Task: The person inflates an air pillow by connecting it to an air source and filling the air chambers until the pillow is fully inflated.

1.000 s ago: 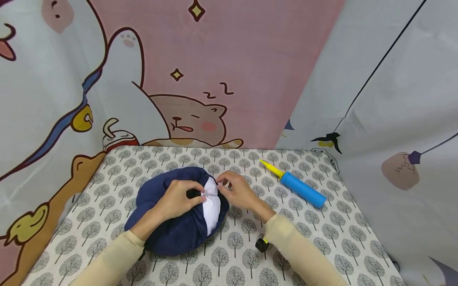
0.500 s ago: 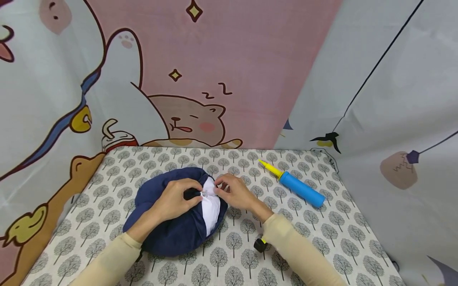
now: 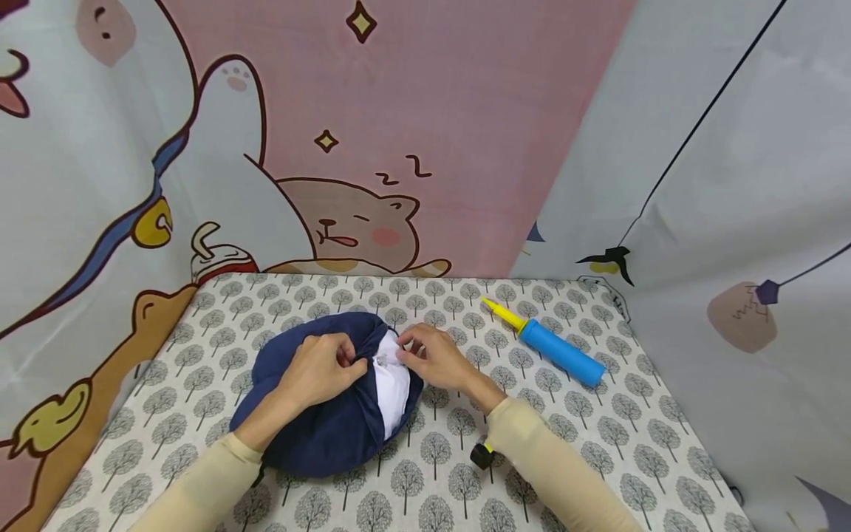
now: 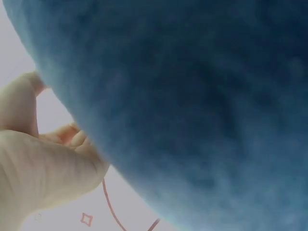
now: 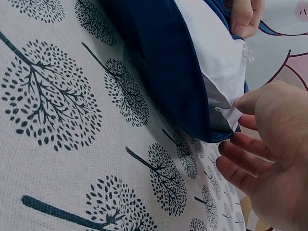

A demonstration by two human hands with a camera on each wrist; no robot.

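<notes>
A plump navy pillow [image 3: 319,436] with a plush cover lies on the table. Its zipped side gapes, showing a white inner liner [image 3: 392,391] with a small clear valve [image 5: 249,53]. My left hand [image 3: 319,369] pinches the navy fabric beside the opening, just left of the valve. In the left wrist view the navy cover [image 4: 192,115] fills most of the picture and hides the left fingertips. My right hand [image 3: 435,358] pinches the white liner between thumb and forefinger at the far right edge of the opening; its other fingers are loosely bent, as the right wrist view shows.
A blue hand pump [image 3: 561,351] with a yellow nozzle lies at the right, beyond my right hand. A small black object [image 3: 482,456] sits by the right sleeve, partly covered. Printed cloth walls [image 3: 465,148] stand behind and beside the tree-patterned table [image 3: 439,488].
My left hand has left the valve and drawn back slightly left onto the navy fabric. The right hand has shifted slightly onto the liner and keeps its pinch. The pump has not moved.
</notes>
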